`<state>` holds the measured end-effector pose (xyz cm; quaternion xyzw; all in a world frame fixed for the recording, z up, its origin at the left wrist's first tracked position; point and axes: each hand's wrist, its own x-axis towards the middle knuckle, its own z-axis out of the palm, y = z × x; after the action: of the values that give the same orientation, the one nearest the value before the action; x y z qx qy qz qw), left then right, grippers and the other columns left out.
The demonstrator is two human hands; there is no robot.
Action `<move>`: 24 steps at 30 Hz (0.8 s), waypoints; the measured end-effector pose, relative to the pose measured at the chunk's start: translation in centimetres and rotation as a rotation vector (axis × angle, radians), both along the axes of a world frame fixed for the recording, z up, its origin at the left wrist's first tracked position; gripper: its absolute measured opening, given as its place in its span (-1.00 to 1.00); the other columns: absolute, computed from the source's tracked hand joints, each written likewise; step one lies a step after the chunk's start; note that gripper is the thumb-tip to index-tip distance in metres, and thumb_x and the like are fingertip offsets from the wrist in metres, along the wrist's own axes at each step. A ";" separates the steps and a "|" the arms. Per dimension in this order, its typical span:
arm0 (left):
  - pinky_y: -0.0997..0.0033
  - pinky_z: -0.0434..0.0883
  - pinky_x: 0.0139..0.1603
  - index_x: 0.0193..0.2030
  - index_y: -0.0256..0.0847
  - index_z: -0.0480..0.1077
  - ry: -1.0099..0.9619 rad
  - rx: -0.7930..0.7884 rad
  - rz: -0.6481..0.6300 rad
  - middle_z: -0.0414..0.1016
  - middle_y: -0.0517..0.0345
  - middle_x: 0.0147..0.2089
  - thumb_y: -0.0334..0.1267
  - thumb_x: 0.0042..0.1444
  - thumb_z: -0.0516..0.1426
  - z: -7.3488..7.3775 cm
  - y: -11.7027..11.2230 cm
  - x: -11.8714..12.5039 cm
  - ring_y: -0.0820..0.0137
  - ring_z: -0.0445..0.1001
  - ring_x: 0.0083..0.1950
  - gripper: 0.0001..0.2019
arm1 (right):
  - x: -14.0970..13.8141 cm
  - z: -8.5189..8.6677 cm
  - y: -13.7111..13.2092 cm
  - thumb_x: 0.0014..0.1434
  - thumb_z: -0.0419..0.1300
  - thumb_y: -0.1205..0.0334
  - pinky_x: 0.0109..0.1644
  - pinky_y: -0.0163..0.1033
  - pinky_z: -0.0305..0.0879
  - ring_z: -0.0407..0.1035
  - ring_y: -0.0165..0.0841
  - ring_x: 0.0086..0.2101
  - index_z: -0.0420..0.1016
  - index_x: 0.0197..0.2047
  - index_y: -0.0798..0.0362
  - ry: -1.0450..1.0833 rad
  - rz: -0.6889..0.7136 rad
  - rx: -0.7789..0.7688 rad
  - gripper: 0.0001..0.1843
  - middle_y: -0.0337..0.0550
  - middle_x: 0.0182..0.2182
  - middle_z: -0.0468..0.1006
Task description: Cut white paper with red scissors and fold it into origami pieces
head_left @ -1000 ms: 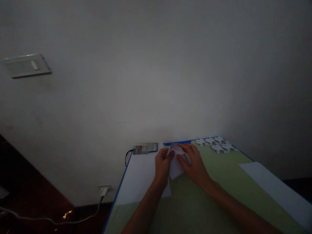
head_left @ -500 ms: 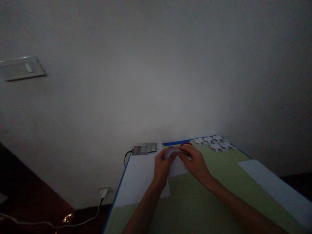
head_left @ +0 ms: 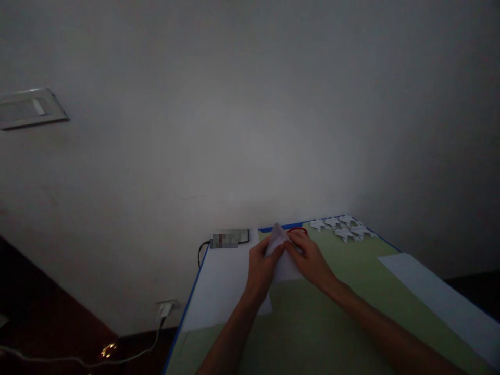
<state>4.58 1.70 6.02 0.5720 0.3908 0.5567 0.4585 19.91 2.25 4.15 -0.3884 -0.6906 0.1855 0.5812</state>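
Observation:
A white sheet of paper (head_left: 286, 268) is held above the table between my two hands, its upper part bent up into a point. My left hand (head_left: 263, 263) grips its left side, thumb on the near face. From the right, my right hand (head_left: 307, 254) pinches the paper, thumb and fingers close to the left thumb. The fingers behind the sheet are hidden. Just beyond my right hand shows a red loop (head_left: 298, 229), mostly covered, like a scissors handle.
Several folded white paper pieces (head_left: 344, 226) lie at the table's far right corner. White sheets (head_left: 222, 291) cover the left, and another sheet (head_left: 429, 291) lies along the right edge. A phone (head_left: 242, 237) with a cable rests at the back left, against the wall (head_left: 250, 130).
The top of the paper, rounded before, now stands up as a sharp point. Both hands keep their hold, nearly in the same place. The view has shifted slightly.

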 end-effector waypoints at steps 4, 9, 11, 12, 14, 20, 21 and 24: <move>0.20 0.49 -0.02 -0.09 -0.23 0.67 -0.056 -0.037 0.024 0.71 -0.02 -0.13 -0.14 -0.03 0.39 0.0 -0.1 0.0 0.11 0.60 -0.07 -0.65 | 0.4 0.0 0.3 0.32 0.21 0.16 0.06 -0.06 0.43 0.48 -0.16 -0.07 0.67 0.02 -0.02 0.028 0.053 -0.066 -0.72 -0.04 -0.13 0.59; 0.20 0.48 0.00 -0.13 -0.21 0.68 -0.066 -0.017 0.027 0.71 -0.03 -0.15 -0.17 -0.06 0.40 0.2 -0.1 -0.1 0.10 0.61 -0.05 -0.68 | 1.0 0.2 0.3 0.28 0.25 0.11 -0.02 -0.06 0.48 0.51 -0.17 -0.14 0.67 0.02 0.00 0.078 0.098 -0.141 -0.70 -0.05 -0.15 0.61; 0.19 0.47 0.03 -0.13 -0.21 0.68 -0.057 -0.003 0.025 0.71 -0.04 -0.14 -0.18 -0.05 0.39 0.3 -0.1 0.0 0.09 0.61 -0.04 -0.69 | 1.0 0.3 0.3 0.27 0.26 0.12 0.00 -0.03 0.48 0.51 -0.16 -0.13 0.68 0.01 0.00 0.076 0.098 -0.137 -0.70 -0.04 -0.16 0.62; 0.18 0.47 0.05 -0.13 -0.20 0.68 -0.052 0.004 0.026 0.71 -0.04 -0.12 -0.20 -0.04 0.39 0.3 -0.2 0.0 0.10 0.61 -0.03 -0.70 | 1.0 0.3 0.2 0.26 0.27 0.13 0.01 -0.02 0.47 0.51 -0.15 -0.13 0.69 0.00 0.00 0.080 0.093 -0.130 -0.71 -0.04 -0.17 0.62; 0.18 0.46 0.07 -0.12 -0.19 0.68 -0.048 0.017 0.032 0.71 -0.04 -0.10 -0.21 -0.03 0.38 0.4 -0.2 0.0 0.10 0.60 -0.01 -0.70 | 0.9 0.3 0.3 0.22 0.30 0.14 0.01 -0.01 0.48 0.52 -0.14 -0.12 0.69 -0.02 0.00 0.116 0.087 -0.126 -0.71 -0.04 -0.17 0.63; 0.16 0.46 0.08 -0.10 -0.20 0.68 -0.048 0.012 0.014 0.71 -0.04 -0.07 -0.21 -0.02 0.36 0.2 0.0 0.0 0.08 0.60 0.01 -0.69 | 0.7 0.1 0.4 0.20 0.34 0.12 -0.05 -0.07 0.50 0.53 -0.19 -0.18 0.69 -0.08 -0.01 0.174 0.093 -0.121 -0.76 -0.07 -0.20 0.65; 0.15 0.45 0.08 -0.10 -0.20 0.68 -0.050 0.007 0.013 0.71 -0.05 -0.07 -0.21 -0.02 0.36 0.1 0.0 0.0 0.08 0.59 0.02 -0.69 | 0.7 0.1 0.4 0.20 0.33 0.12 -0.06 -0.08 0.50 0.53 -0.19 -0.17 0.70 -0.10 -0.01 0.165 0.092 -0.110 -0.77 -0.08 -0.21 0.64; 0.15 0.46 0.07 -0.12 -0.22 0.68 -0.044 0.000 0.010 0.70 -0.06 -0.08 -0.19 -0.02 0.37 -0.1 0.2 0.0 0.05 0.59 0.03 -0.70 | 0.8 0.1 0.3 0.20 0.34 0.12 -0.07 -0.10 0.50 0.52 -0.18 -0.15 0.71 -0.12 -0.02 0.155 0.089 -0.092 -0.78 -0.07 -0.22 0.63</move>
<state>4.54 1.85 5.94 0.5578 0.3834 0.5715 0.4640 20.71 2.55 4.24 -0.3679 -0.6509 0.2723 0.6056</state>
